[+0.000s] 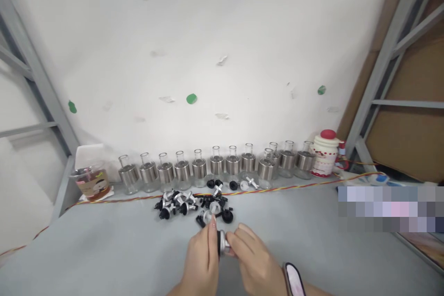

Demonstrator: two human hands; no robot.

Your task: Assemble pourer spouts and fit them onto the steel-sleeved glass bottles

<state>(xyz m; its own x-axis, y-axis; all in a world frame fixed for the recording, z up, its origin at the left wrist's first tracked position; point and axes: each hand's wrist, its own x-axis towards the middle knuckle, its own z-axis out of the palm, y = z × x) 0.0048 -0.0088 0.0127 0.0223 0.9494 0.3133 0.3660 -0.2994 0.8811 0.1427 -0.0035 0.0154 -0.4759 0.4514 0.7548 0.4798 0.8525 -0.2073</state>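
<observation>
Between my two hands, low in the middle of the view, is a silver and black bottle stopper (222, 242). My left hand (201, 254) is closed around its black side, thumb pointing up. From the other side my right hand (252, 254), with a band on the wrist, pinches the silver end. Just beyond my hands lies a pile of loose black and clear stopper parts (212, 206). Left of that is a heap of silver and black stoppers (176, 203). My fingers hide part of the held piece.
Several glass bottles with metal sleeves (199, 167) stand in a row along the wall. A drink cup (92, 184) stands at the left end, a white and red container (324, 155) at the right. A twisted red-yellow wire (138, 198) crosses the grey table (104, 245).
</observation>
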